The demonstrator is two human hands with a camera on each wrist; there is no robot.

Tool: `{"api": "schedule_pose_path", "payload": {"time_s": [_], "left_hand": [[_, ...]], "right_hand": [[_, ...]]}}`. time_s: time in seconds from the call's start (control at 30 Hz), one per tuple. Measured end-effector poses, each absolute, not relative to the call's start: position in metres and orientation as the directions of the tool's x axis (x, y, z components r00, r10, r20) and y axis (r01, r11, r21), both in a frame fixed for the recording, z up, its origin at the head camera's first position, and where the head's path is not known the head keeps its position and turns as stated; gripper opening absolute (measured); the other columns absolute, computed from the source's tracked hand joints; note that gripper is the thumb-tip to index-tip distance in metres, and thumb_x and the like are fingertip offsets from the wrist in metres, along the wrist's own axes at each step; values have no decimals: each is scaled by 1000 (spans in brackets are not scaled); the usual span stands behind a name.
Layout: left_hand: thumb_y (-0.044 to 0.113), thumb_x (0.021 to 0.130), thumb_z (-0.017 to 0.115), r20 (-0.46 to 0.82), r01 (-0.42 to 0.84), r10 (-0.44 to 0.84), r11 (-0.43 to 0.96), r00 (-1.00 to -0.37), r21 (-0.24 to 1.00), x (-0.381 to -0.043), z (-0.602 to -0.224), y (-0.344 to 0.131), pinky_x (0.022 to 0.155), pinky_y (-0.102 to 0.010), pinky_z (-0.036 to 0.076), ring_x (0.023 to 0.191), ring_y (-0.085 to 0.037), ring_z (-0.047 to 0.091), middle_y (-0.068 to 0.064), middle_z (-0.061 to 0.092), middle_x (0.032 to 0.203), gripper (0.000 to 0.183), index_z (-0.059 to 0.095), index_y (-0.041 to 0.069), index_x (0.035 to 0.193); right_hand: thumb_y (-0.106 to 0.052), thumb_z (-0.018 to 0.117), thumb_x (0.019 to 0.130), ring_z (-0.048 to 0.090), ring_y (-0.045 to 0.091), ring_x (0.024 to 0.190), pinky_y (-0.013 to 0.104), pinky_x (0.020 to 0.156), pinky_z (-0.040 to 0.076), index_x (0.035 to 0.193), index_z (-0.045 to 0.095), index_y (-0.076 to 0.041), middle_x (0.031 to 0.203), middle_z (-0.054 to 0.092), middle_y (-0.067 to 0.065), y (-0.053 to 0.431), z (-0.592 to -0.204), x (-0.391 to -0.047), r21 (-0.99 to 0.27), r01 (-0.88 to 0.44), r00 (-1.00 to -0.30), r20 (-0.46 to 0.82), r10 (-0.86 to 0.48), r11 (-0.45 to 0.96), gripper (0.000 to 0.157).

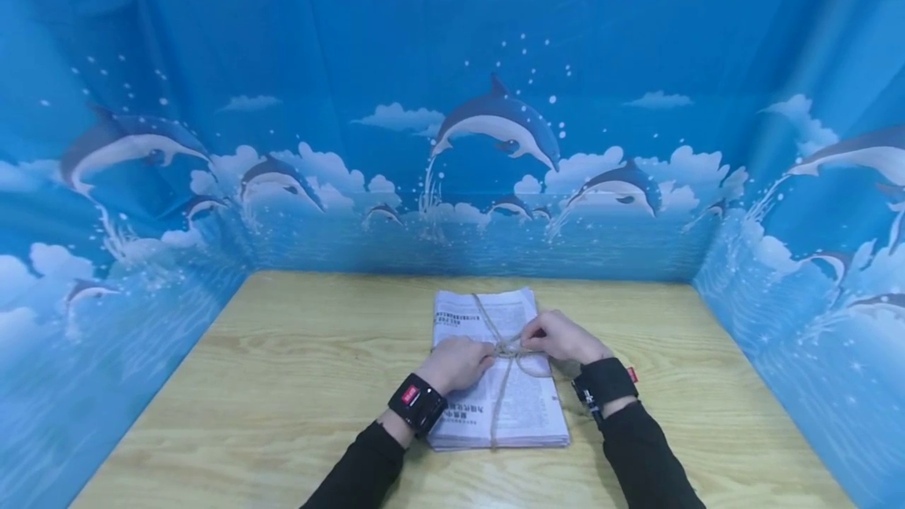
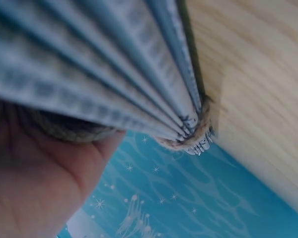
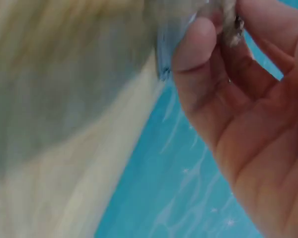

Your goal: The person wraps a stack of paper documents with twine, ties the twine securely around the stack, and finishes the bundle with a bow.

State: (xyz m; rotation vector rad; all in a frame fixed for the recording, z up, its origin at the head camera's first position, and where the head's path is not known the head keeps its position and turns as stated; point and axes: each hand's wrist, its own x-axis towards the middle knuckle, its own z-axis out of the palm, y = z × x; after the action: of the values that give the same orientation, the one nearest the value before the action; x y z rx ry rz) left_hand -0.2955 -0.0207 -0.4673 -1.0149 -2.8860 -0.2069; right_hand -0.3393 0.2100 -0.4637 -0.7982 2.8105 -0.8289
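Observation:
A flat stack of folded newspapers (image 1: 537, 415) lies on the table, with rough brown twine (image 1: 507, 350) crossed over it both ways. The twine meets in a knot near the middle of the top sheet, and a loose loop of it curves toward the right edge. At the left of the knot, my left hand (image 1: 456, 364) pinches the twine with curled fingers. My right hand (image 1: 562, 336) pinches a strand just right of the knot. In the right wrist view a twine end (image 3: 231, 27) stands between thumb and fingers. The left wrist view shows the layered paper edges (image 2: 114, 59) with twine round them.
The wood-grain table (image 1: 304, 383) extends on both sides of the stack. A blue curtain with dolphins (image 1: 353, 38) encloses its back and sides. Each wrist wears a black band (image 1: 610, 383) with a small camera.

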Motion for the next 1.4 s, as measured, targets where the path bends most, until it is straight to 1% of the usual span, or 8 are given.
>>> {"api": "schedule_pose_path", "payload": {"time_s": [0.2, 0.37, 0.57, 0.67, 0.8, 0.97, 1.1, 1.4], "left_hand": [[27, 97, 59, 133, 642, 630, 760, -765, 101, -296, -466, -22, 53, -32, 40, 62, -17, 59, 1, 59, 67, 25, 53, 18, 74], [28, 97, 58, 124, 635, 623, 766, -772, 105, -295, -466, -21, 53, -32, 41, 62, -17, 58, 1, 60, 68, 23, 57, 18, 77], [29, 98, 58, 96, 616, 608, 779, -788, 121, -295, -468, -21, 53, -31, 40, 60, -15, 55, 3, 59, 68, 20, 61, 19, 81], [29, 98, 57, 97, 617, 610, 779, -787, 111, -296, -468, -21, 53, -32, 40, 61, -15, 55, 2, 58, 68, 21, 59, 19, 80], [30, 99, 56, 97, 624, 617, 775, -781, 100, -296, -468, -21, 53, -32, 40, 62, -17, 57, 1, 59, 68, 23, 57, 19, 78], [31, 99, 56, 92, 629, 623, 772, -777, 94, -296, -469, -20, 58, -32, 44, 70, -17, 64, 1, 67, 77, 18, 64, 21, 87], [30, 99, 56, 92, 629, 623, 770, -777, 102, -294, -469, -20, 60, -33, 46, 74, -18, 66, 0, 70, 82, 16, 67, 22, 91], [29, 98, 57, 103, 627, 618, 771, -779, 114, -296, -470, -20, 55, -31, 42, 66, -17, 61, 1, 65, 74, 20, 59, 20, 80]], "right_hand": [[-11, 61, 95, 58, 12, 69, 31, 68, 48, 85, 69, -11, 75, 64, -2, 212, -467, -341, -429, -431, -900, 139, -413, 794, 13], [-3, 64, 90, 66, 18, 88, 36, 81, 53, 93, 77, -14, 91, 71, -1, 209, -468, -339, -435, -564, -816, 164, -554, 702, 17], [-12, 69, 90, 66, 12, 87, 27, 78, 52, 95, 78, -17, 91, 72, -6, 206, -465, -335, -528, -567, -776, 83, -626, 632, 11], [-16, 70, 91, 66, 9, 81, 26, 75, 52, 90, 78, -17, 86, 73, -7, 204, -465, -336, -496, -549, -808, 110, -579, 673, 8], [-18, 70, 90, 63, 9, 73, 30, 71, 52, 84, 76, -17, 78, 71, -6, 206, -468, -339, -446, -445, -894, 168, -416, 776, 8], [-15, 69, 88, 57, 10, 66, 32, 66, 48, 85, 75, -14, 73, 67, -4, 214, -472, -341, -474, -322, -947, 179, -268, 820, 7], [-12, 65, 91, 56, 11, 66, 32, 65, 46, 91, 74, -13, 75, 67, -2, 220, -475, -341, -486, -367, -930, 172, -325, 793, 9], [-16, 64, 95, 66, 10, 85, 30, 77, 53, 98, 75, -19, 91, 72, -6, 216, -467, -336, -543, -466, -858, 83, -507, 699, 11]]}}
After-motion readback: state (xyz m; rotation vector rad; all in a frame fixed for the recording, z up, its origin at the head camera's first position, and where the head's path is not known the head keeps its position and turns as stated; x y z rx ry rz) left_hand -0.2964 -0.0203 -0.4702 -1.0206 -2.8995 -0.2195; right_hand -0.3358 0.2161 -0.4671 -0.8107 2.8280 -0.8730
